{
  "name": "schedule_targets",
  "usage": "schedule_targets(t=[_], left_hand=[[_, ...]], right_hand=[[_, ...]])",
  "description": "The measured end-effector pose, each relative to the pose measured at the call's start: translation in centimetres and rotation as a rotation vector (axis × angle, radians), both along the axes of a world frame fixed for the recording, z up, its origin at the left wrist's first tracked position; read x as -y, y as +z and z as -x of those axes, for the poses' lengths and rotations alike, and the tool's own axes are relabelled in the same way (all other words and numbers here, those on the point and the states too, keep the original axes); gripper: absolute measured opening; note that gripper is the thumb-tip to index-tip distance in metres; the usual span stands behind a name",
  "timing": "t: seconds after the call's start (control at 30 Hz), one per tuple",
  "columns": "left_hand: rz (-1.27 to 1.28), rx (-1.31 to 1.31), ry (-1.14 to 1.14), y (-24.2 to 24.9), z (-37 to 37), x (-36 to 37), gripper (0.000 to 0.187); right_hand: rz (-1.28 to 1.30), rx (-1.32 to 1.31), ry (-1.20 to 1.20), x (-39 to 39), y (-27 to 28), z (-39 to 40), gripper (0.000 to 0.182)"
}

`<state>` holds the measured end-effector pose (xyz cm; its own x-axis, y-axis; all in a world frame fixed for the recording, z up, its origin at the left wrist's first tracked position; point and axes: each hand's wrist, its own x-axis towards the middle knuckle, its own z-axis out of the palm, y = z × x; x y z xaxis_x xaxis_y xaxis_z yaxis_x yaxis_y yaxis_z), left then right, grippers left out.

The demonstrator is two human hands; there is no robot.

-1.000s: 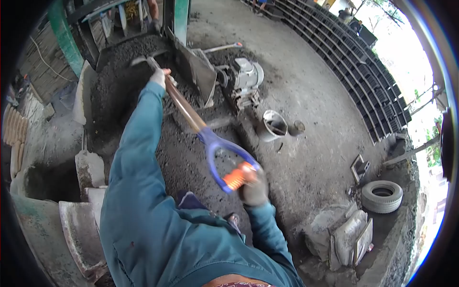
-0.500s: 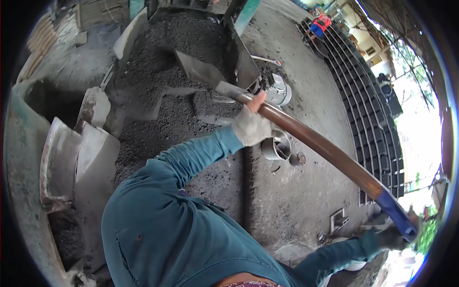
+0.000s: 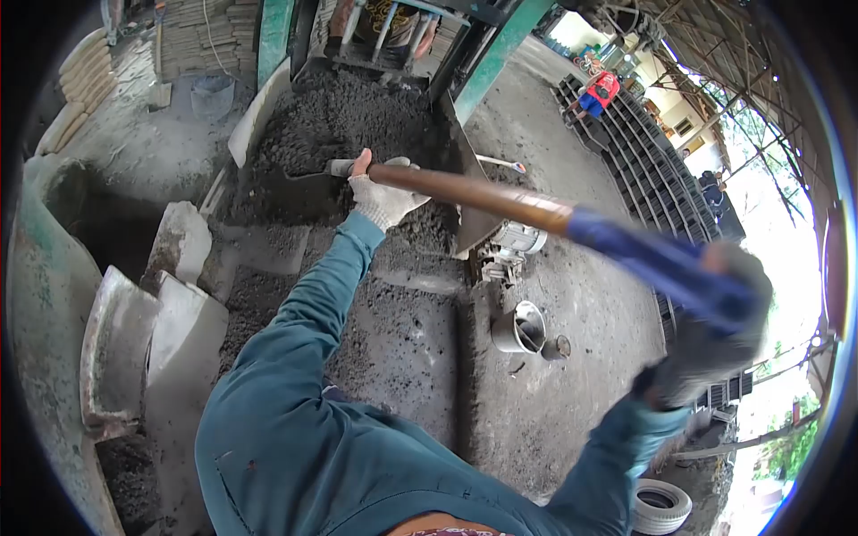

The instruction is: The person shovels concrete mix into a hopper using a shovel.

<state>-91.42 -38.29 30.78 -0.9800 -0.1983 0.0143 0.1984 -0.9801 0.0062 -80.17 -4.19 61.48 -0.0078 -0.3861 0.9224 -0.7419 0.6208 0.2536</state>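
A long-handled shovel (image 3: 478,195) slants across the view, with a brown shaft and a blue handle end. My left hand (image 3: 389,194), in a pale glove, is closed round the shaft close to the metal socket. At the right, my right hand (image 3: 724,313), in a dark glove and blurred, grips the blue end. The shovel blade is at the dark, grainy mix (image 3: 357,112), largely hidden in it.
An electric motor (image 3: 520,238) and a bucket (image 3: 518,329) stand right of the trough. Broken curved slabs (image 3: 116,344) lean at the left. A person in red (image 3: 603,87) bends by stacked dark blocks (image 3: 639,170). Another person is partly visible behind a metal frame (image 3: 384,58). A tire (image 3: 661,506) lies lower right.
My left hand has moved left and forward with the shovel, and the blade has gone down into the mix. My right hand has risen and come inward. The view has shifted.
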Motion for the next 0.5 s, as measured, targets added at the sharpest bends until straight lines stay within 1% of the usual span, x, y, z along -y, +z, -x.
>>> schedule_targets(t=[0.03, 0.07, 0.1, 0.13, 0.17, 0.23, 0.27, 0.3, 0.33, 0.37, 0.43, 0.47, 0.5], left_hand=[[0.008, 0.06, -0.026, -2.3, 2.1, 1.4, 0.065], [0.014, 0.121, -0.049, -4.2, 4.1, 2.6, 0.062], [0.019, 0.184, -0.07, -4.9, 5.2, 3.3, 0.06], [-0.038, 0.264, -0.023, -3.5, 5.2, 3.1, 0.044], [0.001, 0.307, 0.01, -3.5, 6.0, 3.3, 0.038], [0.07, 0.421, 0.073, -4.7, 8.2, 4.4, 0.03], [0.126, 0.458, 0.063, -4.6, 9.3, 4.2, 0.026], [0.175, 0.5, 0.061, -5.0, 10.0, 3.0, 0.024], [0.197, 0.43, 0.037, -5.3, 8.2, 0.4, 0.022], [0.223, 0.353, 0.016, -4.6, 6.2, -2.1, 0.02], [0.209, -0.001, -0.114, -5.3, 0.1, -7.8, 0.02], [0.225, -0.033, -0.081, -5.7, -3.5, -10.6, 0.022], [0.245, -0.07, -0.049, -6.5, -6.6, -13.6, 0.024]], right_hand=[[-0.051, -0.028, -0.081, 0.8, -2.0, -0.2, 0.017], [0.017, 0.054, -0.025, 0.3, -4.7, 0.7, 0.015], [0.118, 0.094, -0.085, -0.5, -7.7, 1.3, 0.018], [0.219, 0.233, -0.046, -0.9, -10.9, 1.2, 0.024], [0.259, 0.285, -0.108, -2.1, -14.3, 2.1, 0.027], [0.48, 0.489, 0.0, -4.9, -22.9, 4.1, 0.021], [0.419, 0.444, -0.089, -7.1, -27.6, 5.9, 0.017], [0.403, 0.643, -0.275, -9.8, -31.5, 6.7, 0.015], [0.685, 0.983, -0.161, -12.3, -33.8, 6.9, 0.016], [0.975, 1.316, -0.048, -14.5, -35.5, 7.7, 0.017], [1.056, 1.736, -0.044, -21.0, -39.1, 6.9, 0.017], [0.997, 1.915, -0.17, -23.8, -40.3, 6.5, 0.018], [0.782, 2.024, -0.271, -27.6, -43.0, 6.9, 0.023]])
